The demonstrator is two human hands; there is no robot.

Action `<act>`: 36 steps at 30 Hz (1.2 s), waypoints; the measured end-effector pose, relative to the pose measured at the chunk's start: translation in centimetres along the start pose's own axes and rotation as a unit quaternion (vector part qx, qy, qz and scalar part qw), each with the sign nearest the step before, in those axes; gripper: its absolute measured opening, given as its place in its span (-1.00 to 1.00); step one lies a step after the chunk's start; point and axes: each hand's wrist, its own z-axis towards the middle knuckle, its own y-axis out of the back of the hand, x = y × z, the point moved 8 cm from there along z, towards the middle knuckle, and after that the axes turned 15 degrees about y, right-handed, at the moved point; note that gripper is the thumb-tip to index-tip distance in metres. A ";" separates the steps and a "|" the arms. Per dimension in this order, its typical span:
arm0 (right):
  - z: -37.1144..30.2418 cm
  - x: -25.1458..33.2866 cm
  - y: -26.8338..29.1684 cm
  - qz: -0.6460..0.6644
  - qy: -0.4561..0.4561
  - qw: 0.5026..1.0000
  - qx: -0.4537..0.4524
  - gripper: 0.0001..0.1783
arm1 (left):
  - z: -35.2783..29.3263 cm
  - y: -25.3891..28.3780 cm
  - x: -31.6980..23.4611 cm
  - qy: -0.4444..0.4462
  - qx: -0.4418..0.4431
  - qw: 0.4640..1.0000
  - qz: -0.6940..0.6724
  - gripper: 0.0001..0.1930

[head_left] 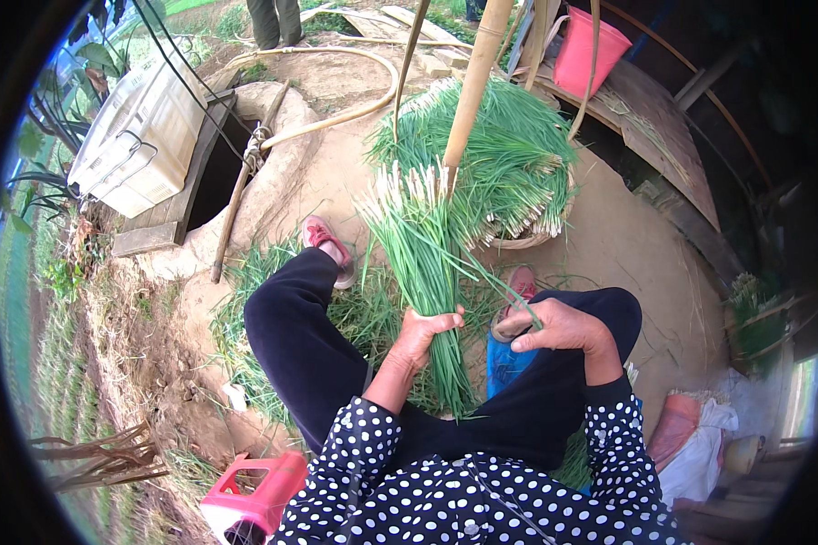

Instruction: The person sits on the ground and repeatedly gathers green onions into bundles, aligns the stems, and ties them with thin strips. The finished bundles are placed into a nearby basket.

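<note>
Between my knees my left hand (421, 334) is closed round a thick bunch of green chives (432, 263). The pale ends point up and away from me, and the green tips hang below my fist. My right hand (562, 329) is to the right of the bunch, fingers curled. It pinches a long green strand (493, 280) that runs across from the bunch; whether the strand is loose or still part of the bunch, I cannot tell. Past the bunch stands a round basket (518, 242) heaped with more chives (509, 136), pale ends showing along its front.
A bamboo pole (477, 77) rises beside the heap. Loose green trimmings (254, 363) lie round my shoes. A pink bucket (593, 53) is at the back right, a white crate (145, 136) on boards at the left. A red plastic stool (259, 490) and a hose (364, 113) are also there.
</note>
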 end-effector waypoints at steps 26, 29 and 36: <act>9.5 0.7 8.1 0.134 0.050 0.930 -0.338 -0.71 | -1.8 0.1 1.9 -0.006 -0.019 0.986 0.165 -0.48; 9.7 -1.0 7.8 0.172 -0.001 0.937 -0.303 -0.79 | -1.6 0.2 1.7 -0.013 -0.045 0.985 0.168 -0.51; 10.0 -0.9 8.6 0.185 0.134 0.902 -0.365 -0.87 | -0.7 1.3 2.0 0.014 -0.047 0.992 0.119 -0.53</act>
